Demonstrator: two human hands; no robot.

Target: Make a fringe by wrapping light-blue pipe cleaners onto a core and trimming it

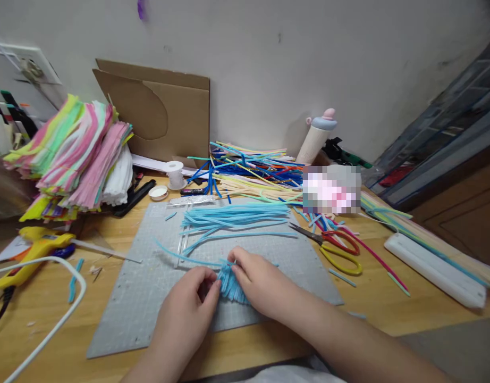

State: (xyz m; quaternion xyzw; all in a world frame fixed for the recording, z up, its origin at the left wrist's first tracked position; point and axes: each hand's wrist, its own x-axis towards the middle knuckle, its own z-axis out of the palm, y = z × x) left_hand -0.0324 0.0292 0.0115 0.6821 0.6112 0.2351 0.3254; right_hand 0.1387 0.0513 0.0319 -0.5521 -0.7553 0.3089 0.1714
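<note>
Both hands meet over the front of a grey cutting mat (137, 298). Between them is a fringed bundle of light blue pipe cleaners (232, 287). My left hand (191, 303) pinches its left edge between thumb and curled fingers. My right hand (261, 279) grips the top and right side, its fingers bent over the bundle and hiding part of it. One long blue pipe cleaner (189, 259) sticks out to the left from the top of the bundle. Beyond the hands, a pile of loose light blue pipe cleaners (237, 215) lies across the mat.
Scissors (328, 242) with red and yellow handles lie at the mat's right edge. A yellow glue gun (33, 250) and white cable (79, 276) are at left. Behind stand a cardboard piece (185, 117), bundled pipe cleaners (81, 154) and a bottle (314, 141). A white bar (436, 271) lies right.
</note>
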